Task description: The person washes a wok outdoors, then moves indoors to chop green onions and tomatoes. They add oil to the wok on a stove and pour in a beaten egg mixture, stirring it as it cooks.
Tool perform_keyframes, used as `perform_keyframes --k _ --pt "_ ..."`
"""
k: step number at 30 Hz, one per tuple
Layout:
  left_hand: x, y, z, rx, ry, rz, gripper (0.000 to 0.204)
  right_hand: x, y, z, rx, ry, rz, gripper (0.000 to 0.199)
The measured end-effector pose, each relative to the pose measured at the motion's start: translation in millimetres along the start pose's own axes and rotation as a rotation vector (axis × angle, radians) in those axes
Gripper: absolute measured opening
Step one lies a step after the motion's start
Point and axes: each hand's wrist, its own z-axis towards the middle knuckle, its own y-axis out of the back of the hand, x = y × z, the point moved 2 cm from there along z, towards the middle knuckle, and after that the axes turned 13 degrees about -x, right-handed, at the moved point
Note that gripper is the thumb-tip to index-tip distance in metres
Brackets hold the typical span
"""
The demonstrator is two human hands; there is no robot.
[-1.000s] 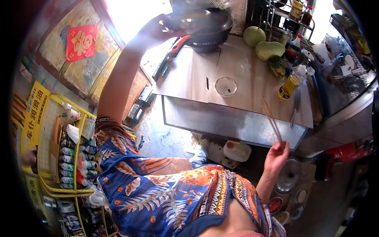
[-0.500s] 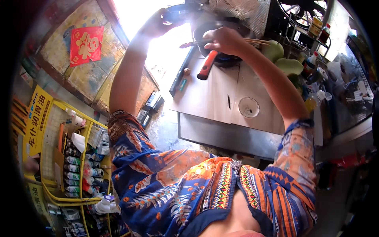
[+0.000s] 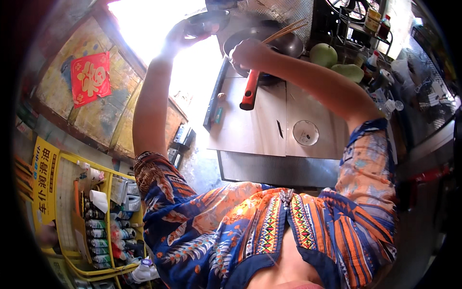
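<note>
At the upper left, my left hand (image 3: 179, 36) grips a dark round bowl (image 3: 211, 21), held up against the bright light; what is in it is hidden. My right hand (image 3: 248, 54) is closed around thin wooden chopsticks (image 3: 286, 31), whose visible ends point up and to the right. That hand is over the near left side of a dark wok (image 3: 290, 44). The wok's red-orange handle (image 3: 250, 89) sticks out toward me, below my right hand. The tips of the chopsticks on the far side of my fingers are not visible.
A wood-look counter (image 3: 248, 130) holds a small white bowl (image 3: 305, 133) and a small brown round thing (image 3: 221, 97). Right of the wok lie a round green fruit or gourd (image 3: 323, 55) and a green piece (image 3: 349, 72). A yellow rack (image 3: 108, 207) of bottles stands left.
My right hand has turned, so the chopsticks now slope more steeply upward. My left hand and the bowl have moved slightly left. The whole view has shifted a little.
</note>
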Motion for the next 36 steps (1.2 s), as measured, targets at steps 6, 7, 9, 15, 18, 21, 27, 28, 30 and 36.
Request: perform_keyframes --k 6,7,9,15,18,21,27,28,30,36 --pt "32 -50 15 0.118 -0.019 -0.116 0.038 -74 68 -66 -0.311 -0.343 0.08 0.016" --pt "43 -60 14 0.132 -0.036 -0.119 0.037 -84 76 -74 -0.289 -0.465 0.107 0.018" --pt "65 -86 13 0.156 -0.08 -0.132 0.037 -97 87 -93 -0.312 -0.57 0.122 0.021" --pt "131 -150 17 0.292 0.249 -0.578 0.044 -110 93 -123 -0.461 -0.584 0.072 0.022" --pt "128 -177 26 0.339 0.528 -0.728 0.043 -111 98 -138 -0.517 -0.597 0.059 0.025" --pt "146 -187 37 0.222 1.076 -0.583 0.046 -103 108 -135 -0.555 -0.617 0.089 0.025" --pt "63 -220 81 0.411 0.681 -0.113 0.048 -111 121 -165 -0.505 -0.632 0.015 0.024" --pt "89 -204 81 0.228 0.775 -0.067 0.041 -106 121 -153 -0.523 -0.613 0.059 0.025" --pt "146 -181 83 -0.132 0.83 0.113 0.031 -96 121 -135 -0.569 -0.59 0.139 0.025" --pt "46 -195 83 -0.35 0.247 0.502 0.032 -98 127 -162 -0.532 -0.62 0.108 0.025"
